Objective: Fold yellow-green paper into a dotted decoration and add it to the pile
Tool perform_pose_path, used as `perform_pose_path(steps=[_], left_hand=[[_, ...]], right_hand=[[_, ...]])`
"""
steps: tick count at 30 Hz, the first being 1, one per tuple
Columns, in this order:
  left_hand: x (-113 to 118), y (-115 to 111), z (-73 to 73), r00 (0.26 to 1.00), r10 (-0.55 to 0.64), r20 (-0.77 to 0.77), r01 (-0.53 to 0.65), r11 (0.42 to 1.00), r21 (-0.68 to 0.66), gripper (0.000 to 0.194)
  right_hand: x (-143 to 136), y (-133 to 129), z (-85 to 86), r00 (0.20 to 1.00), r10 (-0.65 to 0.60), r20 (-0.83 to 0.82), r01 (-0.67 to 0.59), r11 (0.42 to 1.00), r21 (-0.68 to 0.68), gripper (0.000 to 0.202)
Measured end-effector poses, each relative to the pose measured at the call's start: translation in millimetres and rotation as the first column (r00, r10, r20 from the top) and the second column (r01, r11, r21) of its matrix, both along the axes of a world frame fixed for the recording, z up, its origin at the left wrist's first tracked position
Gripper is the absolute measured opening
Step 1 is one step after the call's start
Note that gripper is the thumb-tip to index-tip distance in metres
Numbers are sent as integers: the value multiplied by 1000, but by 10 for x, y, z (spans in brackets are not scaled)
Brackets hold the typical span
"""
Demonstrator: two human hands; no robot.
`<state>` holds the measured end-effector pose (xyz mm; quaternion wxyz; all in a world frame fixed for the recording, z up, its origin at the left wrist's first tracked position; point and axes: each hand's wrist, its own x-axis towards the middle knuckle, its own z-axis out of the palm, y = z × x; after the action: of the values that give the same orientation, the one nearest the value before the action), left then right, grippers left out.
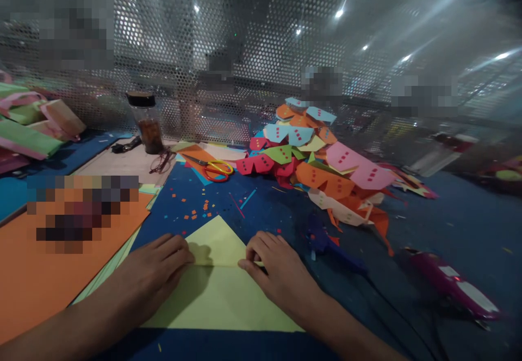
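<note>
A pale yellow-green paper lies on the blue table, its top folded into a triangular point. My left hand rests at the left end of the fold, fingers curled together on the paper. At the fold's right end, my right hand pinches the paper's edge between thumb and curled fingers. Beyond the point, small orange and blue paper scraps are scattered on the table.
Orange sheets lie at left. Scissors, glasses and a jar stand or lie farther back. Folded coloured papers are heaped at back right, near a blue glue gun and a purple device.
</note>
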<state>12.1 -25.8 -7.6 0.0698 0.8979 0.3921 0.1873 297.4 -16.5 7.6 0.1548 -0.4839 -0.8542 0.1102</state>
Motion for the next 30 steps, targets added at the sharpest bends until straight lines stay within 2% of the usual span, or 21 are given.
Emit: perform_pose_path(steps=[4, 11, 18, 21, 26, 30], left_hand=[[24, -1, -67, 998, -12, 69, 8, 998, 67, 25], [34, 1, -88, 998, -4, 58, 0, 998, 61, 25], [38, 29, -119, 999, -29, 37, 24, 992, 125, 26], [36, 27, -109, 998, -65, 27, 60, 986, 153, 27], [34, -5, -130, 997, -61, 51, 55, 991, 120, 27], [38, -19, -157, 996, -81, 47, 75, 990, 120, 28]], right_hand=[[8, 0, -23, 999, 33, -13, -32, 999, 29, 10], [8, 2, 21, 991, 127, 53, -132, 984, 116, 5], [48, 11, -15, 970, 206, 132, -236, 933, 271, 11], [46, 3, -6, 964, 211, 162, -250, 927, 280, 12], [34, -23, 29, 955, 218, 199, -271, 915, 299, 14], [41, -32, 12, 955, 239, 177, -280, 924, 261, 20]])
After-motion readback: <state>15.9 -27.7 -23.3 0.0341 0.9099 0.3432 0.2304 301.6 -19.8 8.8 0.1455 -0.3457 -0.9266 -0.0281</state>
